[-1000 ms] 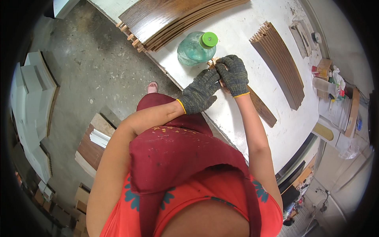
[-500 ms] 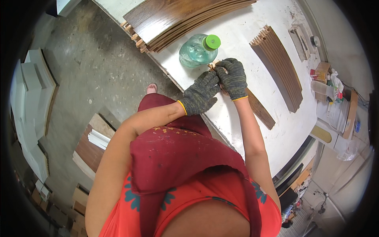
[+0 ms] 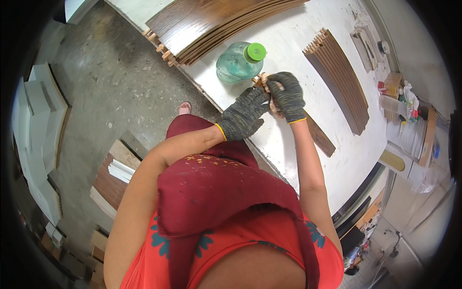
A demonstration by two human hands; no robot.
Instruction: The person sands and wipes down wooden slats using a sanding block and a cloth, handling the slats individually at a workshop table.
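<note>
Both hands wear dark grey knit gloves with yellow cuffs. A narrow dark-brown wooden slat (image 3: 321, 137) lies on the white table, with light pegs at its far end. My left hand (image 3: 244, 114) grips the slat's far part from the left side, fingers bent at its edge and thumb apart. My right hand (image 3: 288, 96) is closed round a crumpled, pale rag (image 3: 275, 110) and presses it against the slat. The hands cover much of the slat's far half. Just beyond them stands a clear bottle (image 3: 235, 65) with greenish contents and a green cap.
A stack of brown wooden boards (image 3: 207, 29) with pegged ends lies at the table's far left. Several slats (image 3: 339, 82) stand side by side to the right. Bottles and small containers (image 3: 399, 103) crowd the right edge. White panels (image 3: 43, 130) sit left on the concrete floor.
My right hand has shifted slightly right and toward me on the slat, and more of the rag shows. My left hand stays nearly in place.
</note>
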